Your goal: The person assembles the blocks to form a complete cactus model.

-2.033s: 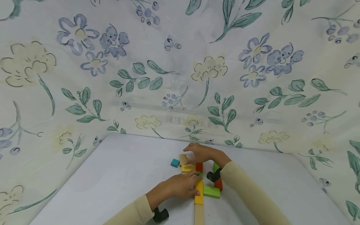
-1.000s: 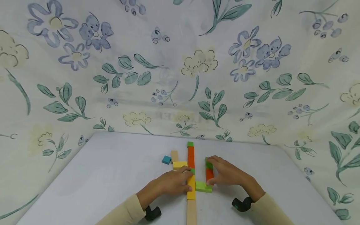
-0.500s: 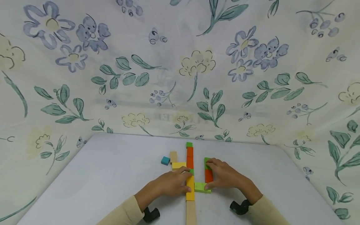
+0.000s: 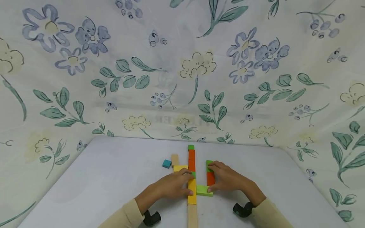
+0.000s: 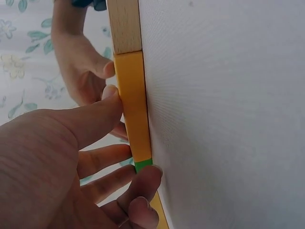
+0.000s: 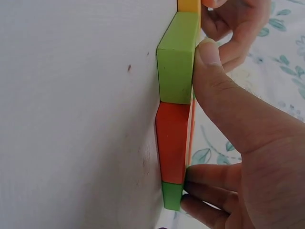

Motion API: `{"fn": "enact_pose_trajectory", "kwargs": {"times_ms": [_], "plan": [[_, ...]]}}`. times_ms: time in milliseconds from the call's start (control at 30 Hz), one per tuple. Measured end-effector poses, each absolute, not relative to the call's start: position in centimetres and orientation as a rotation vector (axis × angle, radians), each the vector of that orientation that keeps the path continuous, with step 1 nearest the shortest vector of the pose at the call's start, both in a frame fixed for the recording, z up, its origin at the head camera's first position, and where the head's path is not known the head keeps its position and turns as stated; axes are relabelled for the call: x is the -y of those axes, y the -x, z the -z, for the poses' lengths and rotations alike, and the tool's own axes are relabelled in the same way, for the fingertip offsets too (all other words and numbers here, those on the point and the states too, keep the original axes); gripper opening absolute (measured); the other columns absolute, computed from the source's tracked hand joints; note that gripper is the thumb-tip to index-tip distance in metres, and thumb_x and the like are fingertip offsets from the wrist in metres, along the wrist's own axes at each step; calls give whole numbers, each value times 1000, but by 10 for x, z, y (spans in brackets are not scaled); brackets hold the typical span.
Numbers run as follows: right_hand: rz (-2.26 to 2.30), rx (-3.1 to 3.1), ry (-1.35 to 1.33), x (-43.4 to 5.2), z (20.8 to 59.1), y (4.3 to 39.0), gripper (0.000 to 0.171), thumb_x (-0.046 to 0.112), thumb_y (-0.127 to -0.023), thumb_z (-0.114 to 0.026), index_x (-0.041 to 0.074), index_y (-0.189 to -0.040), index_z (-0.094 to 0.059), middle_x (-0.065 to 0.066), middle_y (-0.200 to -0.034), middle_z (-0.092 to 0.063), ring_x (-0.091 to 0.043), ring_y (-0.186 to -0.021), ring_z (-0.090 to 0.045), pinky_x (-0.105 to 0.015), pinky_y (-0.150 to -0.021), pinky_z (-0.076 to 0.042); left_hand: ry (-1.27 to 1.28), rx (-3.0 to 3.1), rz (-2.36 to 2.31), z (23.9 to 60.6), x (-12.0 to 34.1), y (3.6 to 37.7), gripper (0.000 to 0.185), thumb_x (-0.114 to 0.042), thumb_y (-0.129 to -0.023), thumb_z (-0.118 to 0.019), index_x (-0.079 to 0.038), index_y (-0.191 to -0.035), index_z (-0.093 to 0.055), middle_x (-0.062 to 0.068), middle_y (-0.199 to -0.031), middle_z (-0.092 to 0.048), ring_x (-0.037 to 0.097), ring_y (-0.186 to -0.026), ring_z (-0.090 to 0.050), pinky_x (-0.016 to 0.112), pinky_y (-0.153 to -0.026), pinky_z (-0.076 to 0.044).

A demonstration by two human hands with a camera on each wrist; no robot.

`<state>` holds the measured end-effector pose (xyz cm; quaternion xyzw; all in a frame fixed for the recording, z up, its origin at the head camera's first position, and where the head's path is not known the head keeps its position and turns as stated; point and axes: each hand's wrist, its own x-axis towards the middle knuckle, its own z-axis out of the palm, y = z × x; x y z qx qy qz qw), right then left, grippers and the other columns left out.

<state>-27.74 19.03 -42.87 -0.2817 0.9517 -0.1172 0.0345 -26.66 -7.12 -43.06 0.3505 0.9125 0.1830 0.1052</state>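
Flat coloured blocks form a long column on the white table. My left hand (image 4: 172, 185) comes from its left side, with the thumb on the orange-yellow block (image 5: 133, 105) and fingertips at a small green block (image 5: 143, 165). On the right, a light green block (image 4: 203, 190) extends from the column, and a red block (image 4: 210, 179) and a green block (image 4: 209, 162) run away from its outer end. My right hand (image 4: 228, 175) spans this branch, its thumb on the light green block and its fingertips at the far green block.
Red blocks (image 4: 191, 161) and a green block (image 4: 191, 147) top the column; a plain wooden block (image 4: 192, 215) is at the near end. A yellow block (image 4: 180, 168), a tan block (image 4: 175, 160) and a blue block (image 4: 166, 163) lie left. Floral cloth (image 4: 159, 79) hangs behind.
My right hand has left the tan block at the far left and come to the right-hand branch. Its thumb has settled on the light green block. My left hand has stayed at the column.
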Motion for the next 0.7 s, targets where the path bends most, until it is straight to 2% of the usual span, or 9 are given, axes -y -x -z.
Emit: {"fn": "enact_pose_trajectory", "kwargs": {"times_ms": [267,467,600,700], "plan": [[394,-2903,841,-191,430,279,96,71,-63,-65,8,-134,-48,-4,-131,-47,-19,-117,-48,-41,-98,-46,-1097,-2670,-627,432,73,270,52,-49,-84,-61,-23,-128,-54,-5,-133,-45,8,-108,-54,27,-93,-49],[395,-2912,831,-189,427,278,95,70,-63,-65,8,-133,-48,-4,-130,-47,-17,-114,-48,-39,-98,-47,-1182,-2762,-786,417,87,282,32,-34,-88,-62,-18,-116,-64,-6,-107,-59,5,-88,-53,17,-76,-49],[405,-2914,806,-189,427,278,94,68,-63,-67,8,-133,-48,-5,-131,-47,-18,-115,-48,-39,-98,-46,-1047,-2888,-896,405,108,296,20,-21,-88,-64,-16,-107,-67,-9,-97,-61,4,-86,-54,17,-72,-49],[401,-2904,790,-190,428,278,95,68,-63,-67,8,-133,-48,-6,-130,-47,-19,-114,-48,-40,-98,-46,-874,-2935,-925,404,125,305,19,-17,-87,-65,-14,-105,-67,-7,-97,-61,7,-86,-55,21,-73,-50]]}}
